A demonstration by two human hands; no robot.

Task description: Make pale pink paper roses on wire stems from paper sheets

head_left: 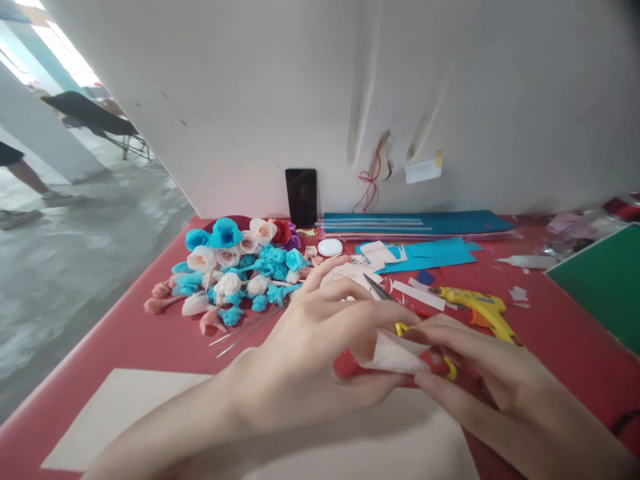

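A small pale pink paper piece [397, 353], curled into a cone-like petal shape, is between my hands above the red table. My left hand [305, 347] curves around its left side, with the thumb below and the fingers above. The thumb and fingers of my right hand [500, 380] pinch its narrow right end. Behind the hands lies a pair of scissors [376, 287] with a dark blade and yellow handles, partly hidden by my fingers. Large pale sheets [135, 407] lie under my forearms.
Blue, white and pink paper flowers [227, 233] are heaped at left beside thin metal sticks [245, 333]. A yellow glue gun [480, 310], paper scraps [380, 257], blue paper strips [425, 255] and a green board [605, 287] lie rightward. A phone [302, 197] leans on the white panel.
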